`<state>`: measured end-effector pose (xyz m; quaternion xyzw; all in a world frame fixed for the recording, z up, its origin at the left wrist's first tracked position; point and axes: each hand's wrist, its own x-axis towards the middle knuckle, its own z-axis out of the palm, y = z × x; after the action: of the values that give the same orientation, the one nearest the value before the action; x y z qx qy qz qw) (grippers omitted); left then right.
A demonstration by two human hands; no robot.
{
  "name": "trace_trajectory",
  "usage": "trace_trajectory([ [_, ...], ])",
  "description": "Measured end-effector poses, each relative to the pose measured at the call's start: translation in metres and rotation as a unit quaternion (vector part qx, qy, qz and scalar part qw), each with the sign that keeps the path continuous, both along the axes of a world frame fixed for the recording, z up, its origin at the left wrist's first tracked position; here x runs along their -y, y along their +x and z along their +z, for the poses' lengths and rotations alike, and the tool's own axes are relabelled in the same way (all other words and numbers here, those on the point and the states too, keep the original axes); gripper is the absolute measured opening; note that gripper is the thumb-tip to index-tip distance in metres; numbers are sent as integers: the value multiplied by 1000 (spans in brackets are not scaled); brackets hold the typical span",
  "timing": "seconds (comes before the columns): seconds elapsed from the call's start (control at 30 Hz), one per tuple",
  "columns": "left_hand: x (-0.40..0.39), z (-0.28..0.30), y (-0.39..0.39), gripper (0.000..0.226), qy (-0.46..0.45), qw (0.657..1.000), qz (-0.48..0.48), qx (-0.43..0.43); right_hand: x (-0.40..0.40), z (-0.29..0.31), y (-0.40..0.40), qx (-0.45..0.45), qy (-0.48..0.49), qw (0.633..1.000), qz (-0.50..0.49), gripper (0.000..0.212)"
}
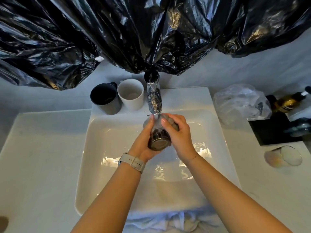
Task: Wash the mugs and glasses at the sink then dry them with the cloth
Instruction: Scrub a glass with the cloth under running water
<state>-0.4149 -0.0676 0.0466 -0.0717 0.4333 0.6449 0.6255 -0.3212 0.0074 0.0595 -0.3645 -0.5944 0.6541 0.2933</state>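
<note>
Rinsing a glass under the running tap

The person is holding the glass (159, 138) tilted over the middle of the sink (117, 165), its base toward them, just under the tap (154, 100). The left hand (143, 142) is cupping and gripping it from below while the right hand (176, 132) is curling around its upper side. Turning it slowly, mouth toward the stream, should rinse every side; a firm grip matters on wet glass. Two mugs (117, 98) are waiting at the far left; another glass (284, 157) is lying on the right.

Glossy white sink (223, 118); chrome faucet (154, 100); crinkled shiny black plastic (117, 31).
</note>
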Motion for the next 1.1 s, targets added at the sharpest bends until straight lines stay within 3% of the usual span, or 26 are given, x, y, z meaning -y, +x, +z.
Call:
trace_trajectory([
  [0.07, 0, -2, -7, 58, -10, 1000, -10, 13, 5, -2, 13, -8, 10, 999, 43, 20],
  [0.2, 4, -10, -6, 51, -28, 997, -16, 75, 6, 0, 6, -2, 79, 989, 126, 24],
  [0.4, 10, -18, -12, 60, -13, 995, 39, 96, -4, -8, -2, -5, -109, 993, 38, 22],
  [0.57, 15, -22, -17, 61, 0, 989, 56, 135, 9, -11, -5, -18, -32, 995, 96, 22],
  [0.77, 9, -14, -20, 66, 6, 992, 62, 106, -5, -15, -14, -20, -177, 984, 29, 30],
  [0.83, 14, -18, -21, 64, 11, 990, 72, 120, 10, -17, -4, -40, -175, 983, 49, 28],
  [0.97, 19, -18, -11, 63, 40, 991, 72, 106, 3, -2, -14, -12, -67, 993, 98, 25],
  [1.1, 21, -14, -2, 65, 64, 996, 66, 19, -1, -2, -15, -30, -173, 984, 27, 22],
])
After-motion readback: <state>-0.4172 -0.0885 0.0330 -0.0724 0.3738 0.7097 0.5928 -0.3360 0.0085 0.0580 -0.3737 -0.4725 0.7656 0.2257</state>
